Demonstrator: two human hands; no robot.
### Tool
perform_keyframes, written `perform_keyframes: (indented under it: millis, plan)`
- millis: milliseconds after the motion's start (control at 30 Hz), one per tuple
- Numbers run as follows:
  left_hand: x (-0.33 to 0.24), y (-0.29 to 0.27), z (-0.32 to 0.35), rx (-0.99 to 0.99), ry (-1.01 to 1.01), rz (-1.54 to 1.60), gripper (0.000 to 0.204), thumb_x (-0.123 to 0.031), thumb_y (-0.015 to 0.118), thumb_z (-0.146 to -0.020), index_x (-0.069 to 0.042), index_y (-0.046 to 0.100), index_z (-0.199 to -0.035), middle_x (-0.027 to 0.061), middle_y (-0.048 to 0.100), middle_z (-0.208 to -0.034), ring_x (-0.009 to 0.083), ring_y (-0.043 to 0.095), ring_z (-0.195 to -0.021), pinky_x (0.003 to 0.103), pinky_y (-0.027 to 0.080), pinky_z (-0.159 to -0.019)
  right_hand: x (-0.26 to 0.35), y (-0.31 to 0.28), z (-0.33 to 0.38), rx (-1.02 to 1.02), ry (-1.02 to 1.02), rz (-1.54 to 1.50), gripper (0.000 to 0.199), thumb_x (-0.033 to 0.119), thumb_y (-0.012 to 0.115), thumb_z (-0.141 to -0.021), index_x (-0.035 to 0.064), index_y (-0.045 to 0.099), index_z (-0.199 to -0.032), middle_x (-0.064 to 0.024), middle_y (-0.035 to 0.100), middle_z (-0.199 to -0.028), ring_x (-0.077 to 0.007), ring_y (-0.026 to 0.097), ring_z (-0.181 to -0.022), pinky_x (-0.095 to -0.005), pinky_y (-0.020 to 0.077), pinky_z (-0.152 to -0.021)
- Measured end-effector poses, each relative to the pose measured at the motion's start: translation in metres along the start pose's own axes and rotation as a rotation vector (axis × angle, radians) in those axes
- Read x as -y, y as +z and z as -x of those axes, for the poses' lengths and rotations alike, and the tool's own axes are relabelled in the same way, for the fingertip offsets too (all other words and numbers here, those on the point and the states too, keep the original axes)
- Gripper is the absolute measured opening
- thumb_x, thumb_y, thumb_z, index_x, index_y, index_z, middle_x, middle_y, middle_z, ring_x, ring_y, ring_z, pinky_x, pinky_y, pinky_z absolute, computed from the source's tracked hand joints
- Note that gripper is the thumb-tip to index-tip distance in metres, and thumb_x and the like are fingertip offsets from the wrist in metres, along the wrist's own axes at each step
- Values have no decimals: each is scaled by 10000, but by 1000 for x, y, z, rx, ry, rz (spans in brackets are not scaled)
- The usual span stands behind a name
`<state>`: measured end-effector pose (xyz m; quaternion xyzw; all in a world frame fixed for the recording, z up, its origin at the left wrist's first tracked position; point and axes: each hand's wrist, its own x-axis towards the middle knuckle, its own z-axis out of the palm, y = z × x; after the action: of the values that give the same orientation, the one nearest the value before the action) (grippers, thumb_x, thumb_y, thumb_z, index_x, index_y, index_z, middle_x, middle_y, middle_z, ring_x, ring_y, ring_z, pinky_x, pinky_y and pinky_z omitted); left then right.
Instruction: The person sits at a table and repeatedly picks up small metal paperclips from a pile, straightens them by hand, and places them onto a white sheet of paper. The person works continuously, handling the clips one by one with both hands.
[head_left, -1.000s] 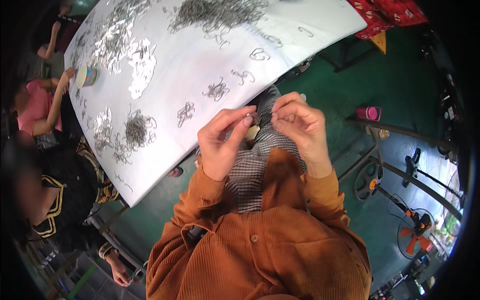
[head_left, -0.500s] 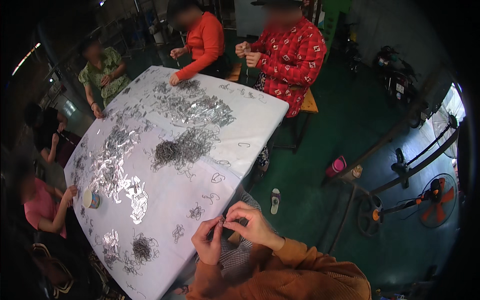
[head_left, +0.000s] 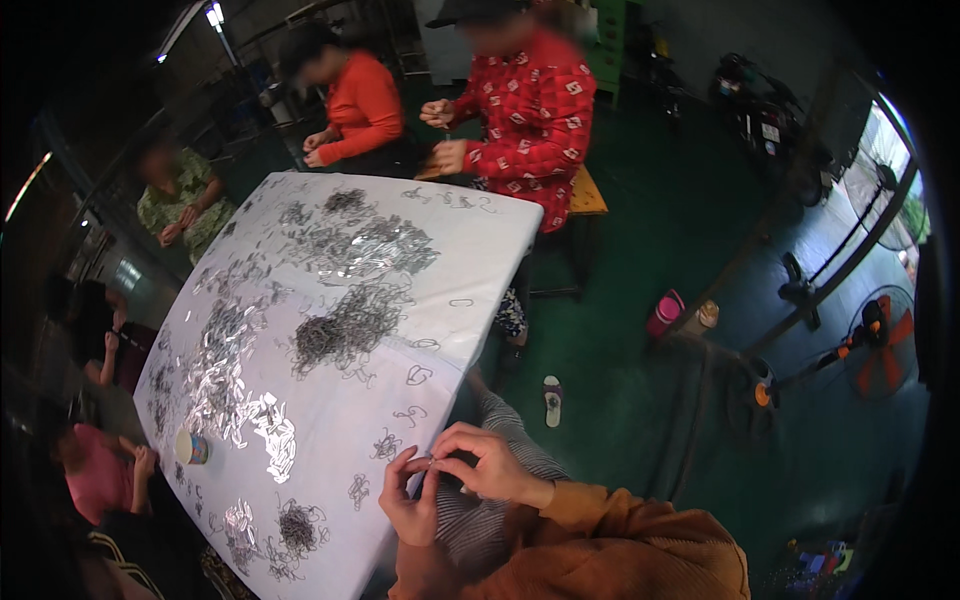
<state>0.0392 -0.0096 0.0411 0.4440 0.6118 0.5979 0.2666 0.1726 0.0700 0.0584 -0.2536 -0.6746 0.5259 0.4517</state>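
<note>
Above the table's near right edge, my left hand (head_left: 408, 505) and my right hand (head_left: 488, 464) meet at the fingertips. Both are closed in a pinch on a small metal piece (head_left: 432, 461), too small to tell its exact kind. Close to my left hand, small clusters of bent wire hooks (head_left: 386, 446) lie on the white-covered table (head_left: 335, 440). Farther in are a dark heap of wire hooks (head_left: 345, 335) and a spread of shiny flat metal strips (head_left: 275, 440).
A paper cup (head_left: 192, 447) stands at the table's left. Several people sit around the table, including one in a red patterned shirt (head_left: 535, 110). On the green floor at right are a slipper (head_left: 552, 402), a pink bucket (head_left: 665, 313) and a fan (head_left: 885, 345).
My view has shifted, and my hands stay pinched together. The person in orange has drawn a hand back from the table. The person in red now holds both hands farther apart.
</note>
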Motion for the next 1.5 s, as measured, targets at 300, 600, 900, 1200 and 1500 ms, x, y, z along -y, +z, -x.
perform_keyframes:
  millis: [300,600,900,1200,1500]
  plan:
    - [0,-17,-3,68,47,-284,510,37,673,-774,-15,546,-1265,154,681,-1049,257,649,-986,348,481,-902,-9,1,2,22,-57,-9,61,-24,655,-822,2,616,-862,-111,634,-883,-244,640,-819,-320,514,-720]
    - [94,-171,-72,-441,-89,-767,164,-44,649,-828,-100,738,-953,115,694,-894,268,673,-776,333,530,-717,-29,14,-4,104,-96,107,106,-76,667,-775,-3,622,-837,-107,691,-882,-247,668,-841,-407,513,-886]
    - [178,-226,-126,-400,-265,-1095,138,-129,733,-771,-58,736,-890,109,675,-850,242,664,-742,347,528,-725,-32,28,-19,208,-107,106,136,-90,681,-756,-1,615,-836,-102,689,-876,-236,666,-836,-406,506,-885]
    - [167,-234,-149,-235,-301,-1042,350,-270,775,-747,-90,688,-1035,111,635,-1107,269,561,-1055,386,477,-884,-29,43,-17,249,-40,99,138,-86,682,-755,9,607,-821,-93,678,-889,-241,658,-822,-407,504,-884]
    - [251,-305,-257,-505,-451,-1025,1274,-763,745,-535,-251,144,-1534,216,15,-1578,479,6,-1433,588,94,-1147,-20,47,-15,285,-19,196,113,-79,679,-758,-2,622,-817,-105,685,-883,-233,657,-832,-403,509,-878]
